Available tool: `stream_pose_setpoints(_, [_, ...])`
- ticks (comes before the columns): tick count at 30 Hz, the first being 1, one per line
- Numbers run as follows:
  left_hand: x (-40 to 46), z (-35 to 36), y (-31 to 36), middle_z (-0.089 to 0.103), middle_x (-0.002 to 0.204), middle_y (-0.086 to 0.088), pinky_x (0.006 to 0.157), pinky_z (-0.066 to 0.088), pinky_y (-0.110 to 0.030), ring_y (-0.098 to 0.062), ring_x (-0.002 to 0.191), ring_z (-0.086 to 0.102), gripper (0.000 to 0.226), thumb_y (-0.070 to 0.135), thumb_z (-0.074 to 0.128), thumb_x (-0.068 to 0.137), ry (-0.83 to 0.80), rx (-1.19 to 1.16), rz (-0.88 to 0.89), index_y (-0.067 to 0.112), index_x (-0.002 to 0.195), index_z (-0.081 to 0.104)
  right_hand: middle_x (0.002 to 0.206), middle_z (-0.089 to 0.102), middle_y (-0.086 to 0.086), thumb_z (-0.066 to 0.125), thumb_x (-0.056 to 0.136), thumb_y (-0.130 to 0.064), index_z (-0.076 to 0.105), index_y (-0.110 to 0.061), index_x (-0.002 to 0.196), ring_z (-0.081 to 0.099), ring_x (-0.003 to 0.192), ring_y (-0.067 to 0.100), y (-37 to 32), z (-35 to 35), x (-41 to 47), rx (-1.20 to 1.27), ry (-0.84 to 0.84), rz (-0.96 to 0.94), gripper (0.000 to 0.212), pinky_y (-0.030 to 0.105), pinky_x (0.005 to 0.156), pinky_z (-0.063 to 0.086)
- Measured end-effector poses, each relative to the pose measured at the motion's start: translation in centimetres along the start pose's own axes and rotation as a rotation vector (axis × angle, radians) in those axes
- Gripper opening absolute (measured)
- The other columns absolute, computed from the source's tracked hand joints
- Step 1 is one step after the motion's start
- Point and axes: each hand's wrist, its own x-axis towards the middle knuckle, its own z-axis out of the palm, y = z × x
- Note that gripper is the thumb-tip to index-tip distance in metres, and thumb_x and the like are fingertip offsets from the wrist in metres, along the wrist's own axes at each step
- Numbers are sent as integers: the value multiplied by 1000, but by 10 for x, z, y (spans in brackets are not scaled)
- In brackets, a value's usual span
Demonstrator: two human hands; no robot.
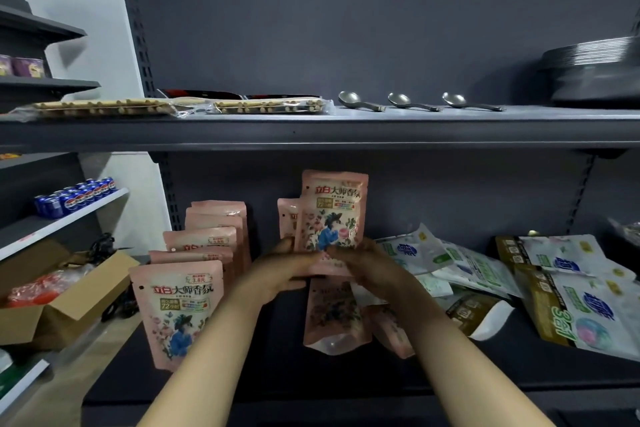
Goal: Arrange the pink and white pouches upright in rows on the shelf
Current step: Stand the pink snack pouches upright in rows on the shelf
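A pink pouch point(331, 211) with a floral picture stands upright at the middle of the dark shelf point(242, 374). My left hand point(284, 263) grips its lower left corner and my right hand point(363, 262) grips its lower right. Another pink pouch point(287, 217) stands just behind it. On the left, a row of several pink pouches point(207, 243) stands upright, front one point(178, 310) nearest me. Two more pink pouches point(334, 315) lie flat below my hands, one partly under my right forearm.
White, green and gold pouches point(561, 291) lie in a loose heap on the right of the shelf. The shelf above point(346, 128) holds packs of sticks, three spoons point(415, 102) and dark stacked dishes. A cardboard box point(69, 295) and blue cans point(76, 196) are at left.
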Motion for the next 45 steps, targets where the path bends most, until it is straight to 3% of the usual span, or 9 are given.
stream_pose_setpoints(3, [6, 4, -12, 67, 100, -1, 73, 53, -22, -13, 89, 64, 35, 11, 62, 87, 39, -21, 60, 13, 122, 55, 112, 69, 12, 60, 89, -8, 62, -5, 118, 69, 96, 22, -2, -3, 7, -90, 11, 13, 30, 29, 76, 58])
stream_pose_setpoints(7, [18, 6, -15, 65, 91, 3, 72, 52, -19, -9, 84, 62, 27, 2, 56, 90, 129, -77, 137, 14, 114, 56, 122, 66, 7, 64, 88, -16, 53, -17, 129, 63, 112, 25, -1, -6, 20, -155, -118, 68, 43, 43, 85, 57])
stream_pose_setpoints(11, [31, 5, -22, 65, 100, -1, 70, 55, -18, -13, 90, 64, 31, 1, 53, 90, 169, -102, 183, 17, 116, 55, 127, 59, 10, 64, 76, 9, 33, -20, 134, 61, 112, 25, 9, -13, 44, -240, -116, 87, 72, 36, 78, 55])
stream_pose_setpoints(14, [48, 6, -36, 65, 110, -4, 85, 54, -33, -21, 101, 63, 31, 4, 56, 90, 262, -64, 200, 10, 120, 56, 117, 63, 11, 59, 79, 8, 46, -13, 125, 63, 106, 26, 18, -11, 59, -406, -22, 90, 53, 35, 80, 56])
stream_pose_setpoints(17, [63, 7, -54, 65, 114, -2, 89, 53, -38, -21, 106, 63, 29, 17, 58, 89, 405, 106, 185, 11, 118, 57, 118, 63, 8, 59, 86, -18, 50, -13, 122, 63, 104, 25, 39, -7, 77, -765, 170, 127, 38, 42, 91, 54])
stream_pose_setpoints(20, [68, 12, -66, 60, 109, -1, 80, 49, -31, -20, 102, 59, 29, 17, 54, 92, 503, 200, 170, 6, 118, 52, 115, 63, 9, 60, 86, -26, 46, -13, 118, 65, 99, 24, 64, -6, 88, -703, 272, 183, 38, 43, 86, 57])
stream_pose_setpoints(25, [76, 8, -82, 62, 116, -14, 87, 49, -36, -31, 108, 59, 27, 18, 51, 92, 559, 456, 79, 6, 116, 51, 116, 62, 8, 58, 82, -32, 52, -13, 119, 62, 100, 22, 81, -3, 90, -806, 312, 202, 43, 36, 85, 55])
stream_pose_setpoints(30, [80, 7, -86, 60, 122, -16, 85, 42, -27, -30, 112, 57, 29, 11, 48, 93, 491, 395, 15, 3, 121, 50, 130, 51, 16, 48, 93, -22, 40, -5, 128, 53, 117, 32, 78, 1, 81, -907, 306, 254, 40, 34, 91, 44])
stream_pose_setpoints(45, [85, 1, -84, 64, 119, -5, 83, 49, -31, -22, 106, 61, 42, 23, 60, 87, 445, 173, 39, 15, 127, 48, 129, 54, 15, 46, 94, -20, 41, -6, 126, 55, 116, 29, 68, 5, 76, -922, 318, 260, 35, 34, 91, 46])
